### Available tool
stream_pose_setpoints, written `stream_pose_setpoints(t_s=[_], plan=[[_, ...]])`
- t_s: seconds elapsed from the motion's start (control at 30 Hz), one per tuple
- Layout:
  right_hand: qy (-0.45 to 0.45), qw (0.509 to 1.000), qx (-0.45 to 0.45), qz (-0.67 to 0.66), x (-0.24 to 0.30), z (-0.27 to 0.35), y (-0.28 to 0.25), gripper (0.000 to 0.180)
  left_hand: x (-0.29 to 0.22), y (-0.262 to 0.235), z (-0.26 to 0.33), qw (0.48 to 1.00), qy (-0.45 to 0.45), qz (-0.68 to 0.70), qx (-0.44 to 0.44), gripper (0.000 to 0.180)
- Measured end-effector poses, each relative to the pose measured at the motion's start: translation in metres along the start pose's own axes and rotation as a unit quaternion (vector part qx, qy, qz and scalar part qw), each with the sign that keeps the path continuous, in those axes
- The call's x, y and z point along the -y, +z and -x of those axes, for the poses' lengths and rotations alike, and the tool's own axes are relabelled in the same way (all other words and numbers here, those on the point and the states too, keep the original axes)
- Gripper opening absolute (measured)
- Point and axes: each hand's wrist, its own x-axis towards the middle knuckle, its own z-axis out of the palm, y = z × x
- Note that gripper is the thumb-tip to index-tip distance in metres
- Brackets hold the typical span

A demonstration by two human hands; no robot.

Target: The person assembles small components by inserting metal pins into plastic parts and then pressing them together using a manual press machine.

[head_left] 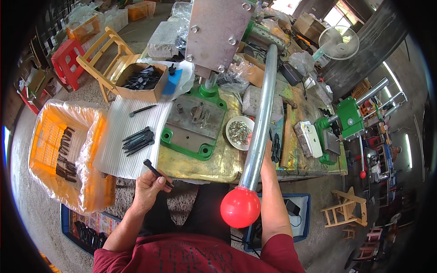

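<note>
Left hand (148, 185) is gripping a black plastic piece (157, 172) at the tabletop (218, 166) edge. Right hand (268, 157) is sitting behind the press lever (260, 123); its grip cannot be told.

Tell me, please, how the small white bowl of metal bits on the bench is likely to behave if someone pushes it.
The white bowl would probably slide easily, since the bench top looks smooth and glossy. Its low, wide shape makes tipping unlikely. The loose metal pieces heaped inside would likely shift and add some weight.
</note>
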Motion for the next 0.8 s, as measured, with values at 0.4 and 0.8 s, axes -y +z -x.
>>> stream_pose_setpoints(t_s=[0.4,0.8], plan=[[-0.020,0.964,0.165,0.209,0.005,-0.011,0.008,0.014,0.005,0.000,0.003,1.000,-0.022,-0.011,0.008,0.018],[-0.050,0.998,0.029,0.001,0.017,-0.006,-0.008,0.010,0.007,0.000,0.005,0.999,-0.029,-0.005,0.011,0.017]])
